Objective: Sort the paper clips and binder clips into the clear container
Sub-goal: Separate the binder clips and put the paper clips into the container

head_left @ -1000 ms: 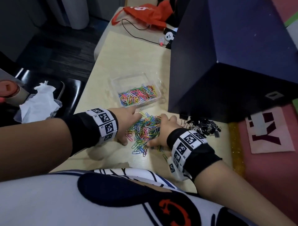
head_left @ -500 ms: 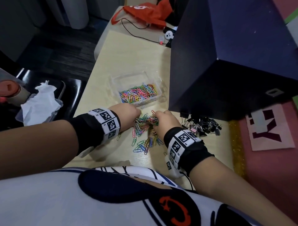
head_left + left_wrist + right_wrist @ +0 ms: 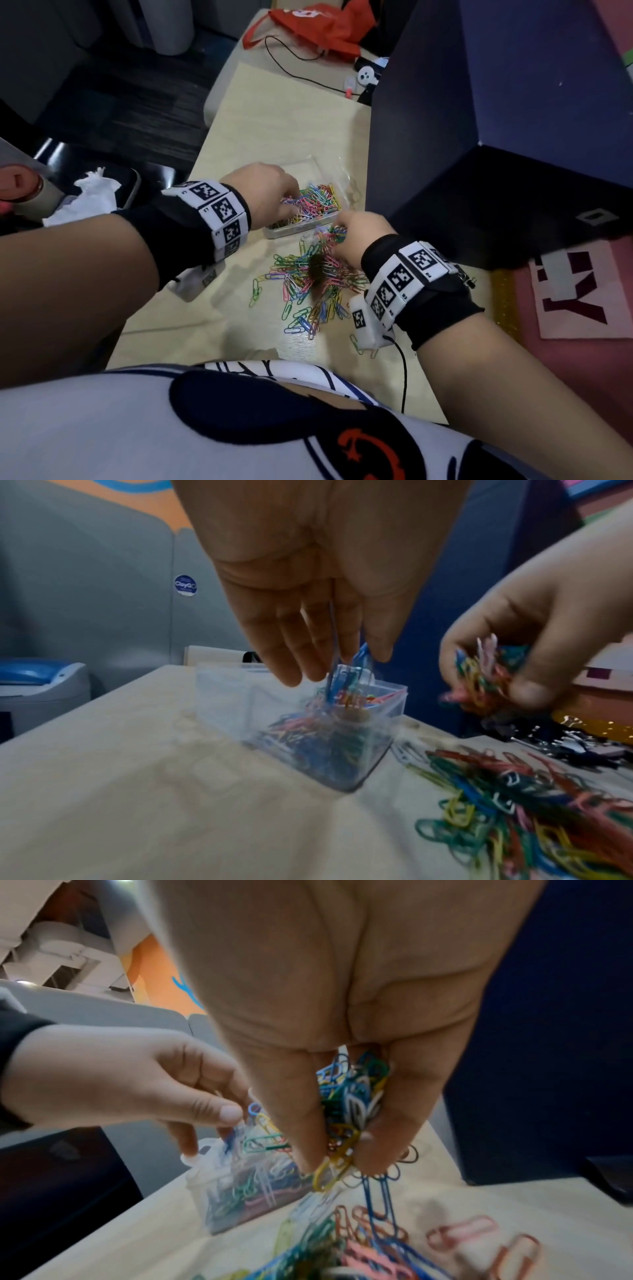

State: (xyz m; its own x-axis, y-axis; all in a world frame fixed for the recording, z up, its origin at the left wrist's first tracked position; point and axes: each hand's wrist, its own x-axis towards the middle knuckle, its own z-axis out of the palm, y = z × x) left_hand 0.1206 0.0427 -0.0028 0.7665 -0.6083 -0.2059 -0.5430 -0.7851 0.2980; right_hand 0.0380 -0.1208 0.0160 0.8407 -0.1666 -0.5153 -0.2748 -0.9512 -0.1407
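Note:
A clear container [image 3: 291, 231] [image 3: 226, 696] [image 3: 219, 1199] on the pale table holds many coloured paper clips. My left hand [image 3: 287, 202] [image 3: 339, 669] hangs over it with fingers pointing down and loosely spread, and clips drop from it into the container. My right hand [image 3: 337, 228] [image 3: 339, 1156] grips a bunch of paper clips [image 3: 352, 1102] just in front of the container, with a few clips dangling from it. A loose pile of paper clips [image 3: 301, 284] [image 3: 514, 818] lies on the table below. Black binder clips [image 3: 561, 745] lie to the right, mostly hidden behind my right wrist in the head view.
A large dark blue box [image 3: 496, 137] stands close on the right of the container. A red bag [image 3: 318, 24] and a black cable [image 3: 291, 68] lie at the table's far end. The table's left edge drops to a dark chair holding white tissue [image 3: 92, 198]. A pink mat [image 3: 582, 291] lies right.
Both hands left the pile with clips and moved up toward the container. The left hand now hangs over it letting clips fall; the right has lifted a bunch beside it.

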